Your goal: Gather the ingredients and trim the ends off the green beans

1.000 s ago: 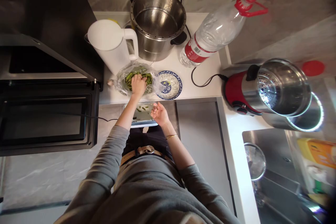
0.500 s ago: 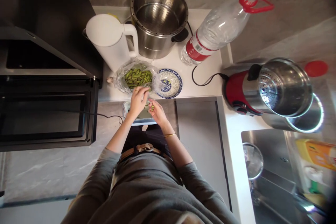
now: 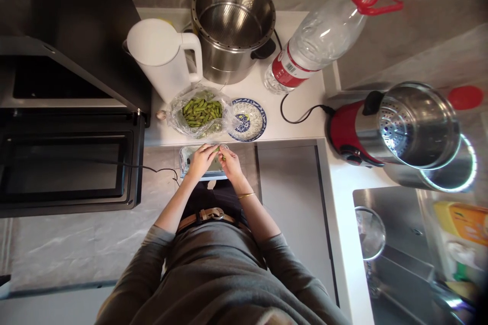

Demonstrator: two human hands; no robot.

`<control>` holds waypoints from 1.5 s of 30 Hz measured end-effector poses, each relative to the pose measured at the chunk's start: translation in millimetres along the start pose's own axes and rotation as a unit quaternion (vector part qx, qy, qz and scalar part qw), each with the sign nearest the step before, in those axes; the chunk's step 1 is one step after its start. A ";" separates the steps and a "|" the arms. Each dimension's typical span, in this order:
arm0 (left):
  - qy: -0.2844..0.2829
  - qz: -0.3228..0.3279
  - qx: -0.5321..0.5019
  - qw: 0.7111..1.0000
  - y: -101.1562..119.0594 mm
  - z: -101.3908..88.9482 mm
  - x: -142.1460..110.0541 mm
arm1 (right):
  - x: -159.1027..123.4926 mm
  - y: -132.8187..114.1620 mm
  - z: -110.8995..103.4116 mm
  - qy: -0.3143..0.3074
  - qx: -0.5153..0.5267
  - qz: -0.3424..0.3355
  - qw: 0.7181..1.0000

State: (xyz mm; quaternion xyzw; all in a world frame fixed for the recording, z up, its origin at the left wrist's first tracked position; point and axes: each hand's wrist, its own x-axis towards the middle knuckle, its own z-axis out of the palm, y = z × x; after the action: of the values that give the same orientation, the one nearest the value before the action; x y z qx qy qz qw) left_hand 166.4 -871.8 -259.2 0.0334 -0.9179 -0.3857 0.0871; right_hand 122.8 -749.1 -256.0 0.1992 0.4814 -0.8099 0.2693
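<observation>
My left hand (image 3: 202,160) and my right hand (image 3: 230,163) meet over a small pale container (image 3: 185,157) below the counter edge. Both pinch a green pod (image 3: 218,150) between their fingertips. Just beyond them on the white counter (image 3: 297,111) lies a clear plastic bag of green pods (image 3: 201,111). A blue-and-white patterned plate (image 3: 248,120) sits to the right of the bag.
A white kettle (image 3: 162,61), a steel pot (image 3: 233,28) and a large water bottle with a red cap (image 3: 324,35) stand at the back. A red and steel appliance (image 3: 400,129) is on the right beside a sink (image 3: 385,244). A black oven (image 3: 68,162) is at left.
My left hand has come out of the pod bag with a pod and drawn back to meet my right hand over the small container.
</observation>
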 end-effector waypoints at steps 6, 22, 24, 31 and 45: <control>-0.022 -0.002 0.072 0.997 2.9 3.5 -6.1 | 2.2 4.8 -3.8 -0.001 0.008 -0.005 1.000; -0.002 -0.077 -0.005 0.997 6.3 20.9 -17.3 | 0.4 22.1 -2.8 -0.016 -0.035 -0.054 0.998; -0.008 -0.099 -0.055 0.994 6.9 18.9 -16.6 | -0.7 21.7 -1.7 -0.014 -0.023 -0.049 0.998; -0.066 -0.157 -0.160 0.972 3.6 9.0 -11.9 | -1.6 14.3 -4.6 -0.067 -0.027 -0.021 0.997; -0.074 -0.044 0.207 0.975 10.0 6.2 -13.6 | 4.7 21.5 -9.8 0.026 -0.038 -0.017 0.999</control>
State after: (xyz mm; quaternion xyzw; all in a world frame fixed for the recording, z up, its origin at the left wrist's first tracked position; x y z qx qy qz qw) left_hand 178.7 -858.6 -258.1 0.0626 -0.9793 -0.1922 -0.0072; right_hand 133.3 -750.0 -277.7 0.2014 0.5218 -0.7902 0.2507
